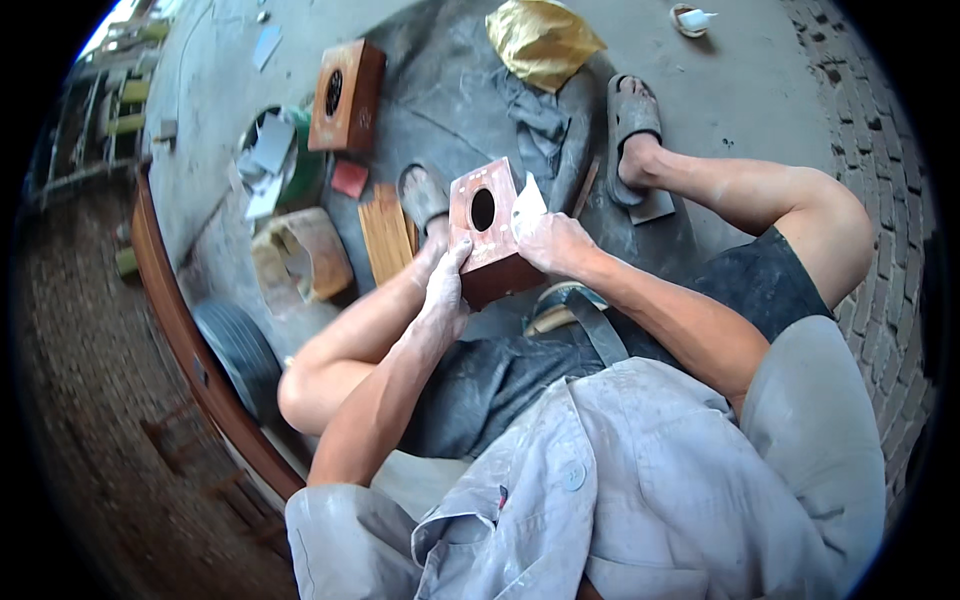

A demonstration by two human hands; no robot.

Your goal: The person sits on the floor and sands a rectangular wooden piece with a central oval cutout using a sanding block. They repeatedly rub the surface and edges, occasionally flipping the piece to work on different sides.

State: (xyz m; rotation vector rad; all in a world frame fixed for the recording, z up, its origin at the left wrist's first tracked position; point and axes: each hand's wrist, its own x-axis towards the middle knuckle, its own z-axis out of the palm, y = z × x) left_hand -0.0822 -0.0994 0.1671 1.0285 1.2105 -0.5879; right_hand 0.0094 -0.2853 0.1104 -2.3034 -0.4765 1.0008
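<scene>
A reddish-brown wooden box (pixel 487 238) with a round hole in its top face sits tilted between my knees. My left hand (pixel 446 292), dusted white, grips its near left edge with the thumb up along the side. At the box's right edge, my right hand (pixel 553 243) pinches a small folded white sheet (pixel 527 205), which looks like sandpaper, against the wood. I sit low with both feet in sandals on a dusty grey mat.
A second holed wooden box (pixel 346 95) stands at the upper left. Nearby are a green bucket (pixel 297 160) of scraps, a hollow wooden block (pixel 303 258), slatted wood pieces (pixel 388 232), a yellow bag (pixel 541 38), a black wheel (pixel 240 355) and a curved brown beam (pixel 185 330).
</scene>
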